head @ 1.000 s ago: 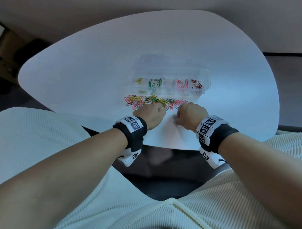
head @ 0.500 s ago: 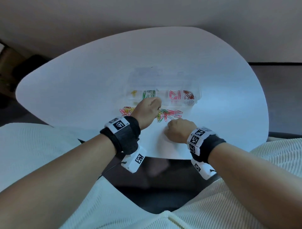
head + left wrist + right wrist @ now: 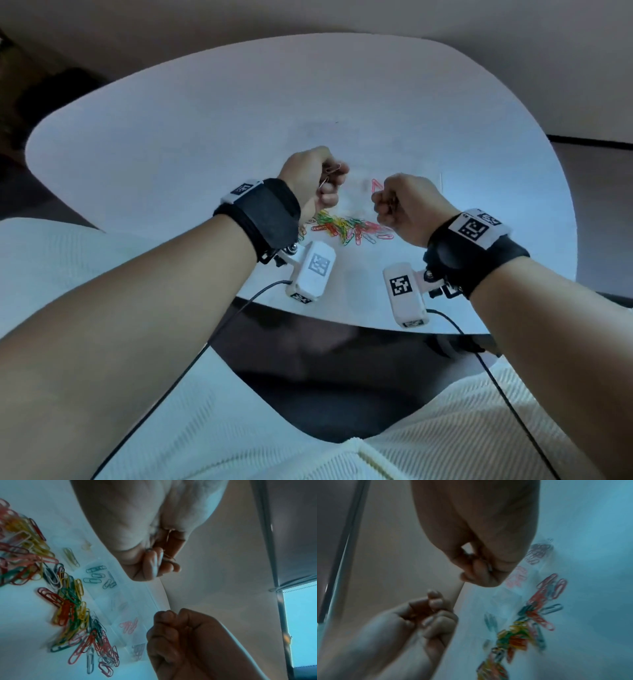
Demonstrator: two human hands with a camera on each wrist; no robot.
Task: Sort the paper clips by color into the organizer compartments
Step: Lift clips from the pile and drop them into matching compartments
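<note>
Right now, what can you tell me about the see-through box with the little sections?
The organizer is a clear plastic box, long and shallow, lying flat on the white table just past the loose clip pile. Thin walls split it into a row of compartments. In the left wrist view, one holds yellow clips, the next green, another pink, and the end one dark red. Both hands hover above it; neither touches it.

Smooth matt white counter (image 3: 205, 137); clear glossy plastic organizer (image 3: 137, 601) (nearly see-through); coated wire clips (image 3: 346, 228); black cloth wristbands (image 3: 270, 212).
</note>
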